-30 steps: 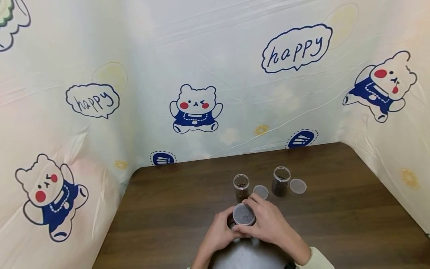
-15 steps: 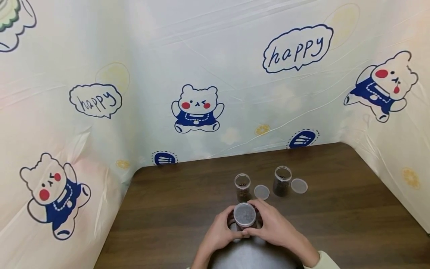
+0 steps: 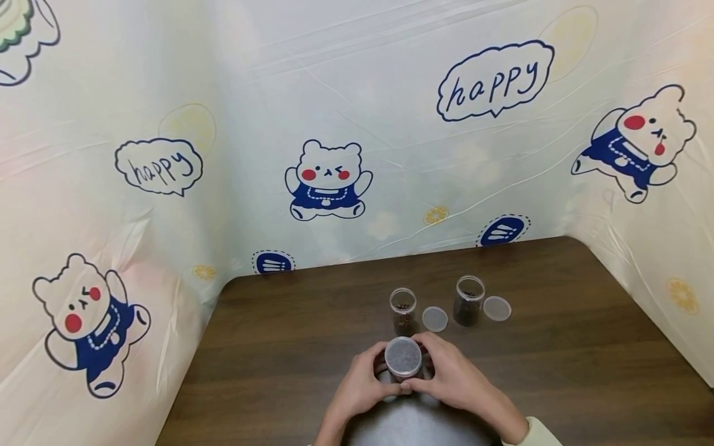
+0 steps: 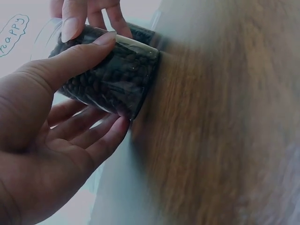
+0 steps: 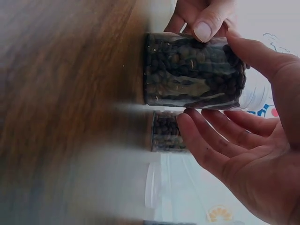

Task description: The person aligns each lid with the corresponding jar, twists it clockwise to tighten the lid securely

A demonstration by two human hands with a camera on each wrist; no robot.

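A clear jar point(image 3: 403, 358) with a translucent lid on top stands near the front of the table, upright in the head view. Dark beans or seeds fill it, as the jar side point(image 5: 192, 72) shows in the right wrist view. My left hand point(image 3: 361, 383) grips its left side, thumb in front and fingers behind. From the other side my right hand point(image 3: 457, 378) holds it likewise, the two thumbs almost meeting at the front. In the left wrist view the jar's base point(image 4: 146, 84) is at or close to the tabletop; contact is hard to tell.
Behind the hands stand two lidless clear jars, the left one point(image 3: 403, 313) partly filled with brown bits, the right one point(image 3: 468, 303) with darker contents. One loose lid point(image 3: 435, 319) lies between them, another lid point(image 3: 497, 308) to their right. A printed curtain borders the wooden table point(image 3: 279, 341).
My right fingers have come down from the lid's rim to the jar's side. The jar has since shifted very slightly left, held in both hands.
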